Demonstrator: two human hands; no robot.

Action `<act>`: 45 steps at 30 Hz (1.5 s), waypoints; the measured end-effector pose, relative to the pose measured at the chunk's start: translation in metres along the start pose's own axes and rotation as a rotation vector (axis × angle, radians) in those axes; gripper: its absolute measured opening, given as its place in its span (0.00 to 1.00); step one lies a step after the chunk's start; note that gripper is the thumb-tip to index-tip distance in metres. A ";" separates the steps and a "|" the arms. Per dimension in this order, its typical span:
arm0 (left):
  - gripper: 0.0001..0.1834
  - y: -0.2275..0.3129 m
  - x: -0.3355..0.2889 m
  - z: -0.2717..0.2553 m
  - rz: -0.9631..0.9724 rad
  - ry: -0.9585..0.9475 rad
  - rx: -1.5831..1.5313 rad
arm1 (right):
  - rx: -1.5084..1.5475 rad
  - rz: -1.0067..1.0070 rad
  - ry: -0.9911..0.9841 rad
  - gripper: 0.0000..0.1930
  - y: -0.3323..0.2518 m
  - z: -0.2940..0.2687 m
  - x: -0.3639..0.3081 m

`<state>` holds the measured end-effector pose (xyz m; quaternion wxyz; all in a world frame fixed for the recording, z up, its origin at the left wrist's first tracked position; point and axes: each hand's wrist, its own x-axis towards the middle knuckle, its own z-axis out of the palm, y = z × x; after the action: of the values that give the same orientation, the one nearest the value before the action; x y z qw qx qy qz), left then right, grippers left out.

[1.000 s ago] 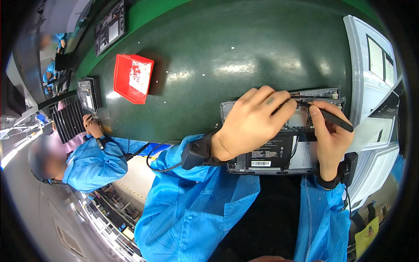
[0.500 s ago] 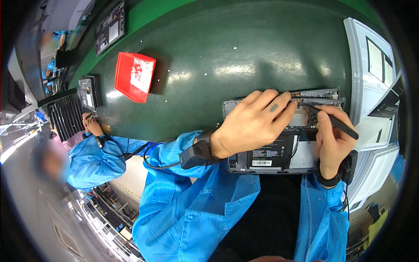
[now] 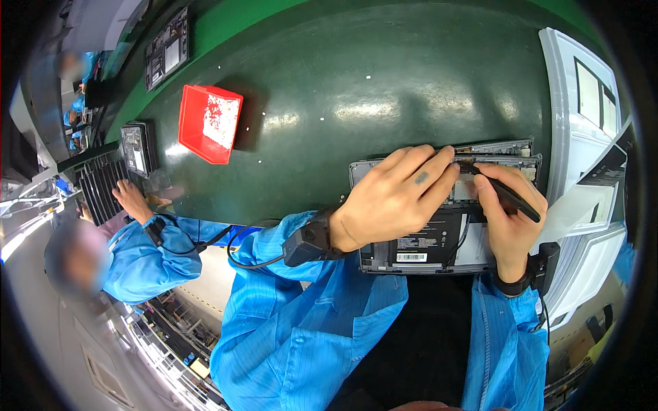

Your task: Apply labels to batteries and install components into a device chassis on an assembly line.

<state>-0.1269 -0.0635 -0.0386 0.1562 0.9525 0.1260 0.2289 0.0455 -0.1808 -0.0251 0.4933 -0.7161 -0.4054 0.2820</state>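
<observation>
An opened laptop base lies in front of me with its circuit board and black battery exposed. My left hand reaches over its left half, fingers bent and held together, tips at the upper part of the board. Its thumb is hidden, and whatever is under those fingertips cannot be made out. My right hand pinches black tweezers. Their tip points left into the laptop, right beside the left fingertips. Another thin grey laptop part shows along the far edge of the base.
A red bin of small white pieces stands on the green table, where several white bits lie scattered. White trays are stacked at right. Left, a co-worker's hand is near black panels and stacked laptop parts.
My right hand and the tweezers have shifted slightly left and toward the left fingertips. The left hand stays almost still. The co-worker's hand has moved left and nearer to the black panels.
</observation>
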 end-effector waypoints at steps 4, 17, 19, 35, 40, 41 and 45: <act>0.22 -0.001 -0.002 0.002 0.007 0.014 0.003 | -0.071 -0.134 -0.031 0.10 -0.001 -0.001 0.005; 0.23 0.001 -0.002 0.000 0.002 0.016 0.008 | -0.003 -0.043 -0.019 0.08 0.000 -0.001 0.001; 0.23 0.002 -0.002 -0.001 -0.014 0.012 0.005 | -0.002 -0.053 -0.010 0.08 -0.003 0.000 0.001; 0.19 0.011 -0.112 -0.027 -0.618 0.200 -0.300 | 0.288 -0.159 0.115 0.11 0.054 -0.075 -0.014; 0.20 0.040 -0.105 -0.015 -0.732 0.358 -0.443 | 0.570 0.065 0.177 0.12 0.066 -0.057 -0.022; 0.20 0.042 -0.101 -0.015 -0.748 0.425 -0.503 | 0.650 0.047 0.219 0.13 0.063 -0.056 -0.020; 0.25 0.046 -0.082 -0.050 -1.100 0.391 -0.736 | 0.761 -0.113 0.262 0.15 0.046 -0.049 -0.007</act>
<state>-0.2132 -0.1193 -0.0124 0.5372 0.5763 0.5310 0.3120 0.0950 -0.2190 -0.0506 0.7854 -0.4886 -0.2447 0.2908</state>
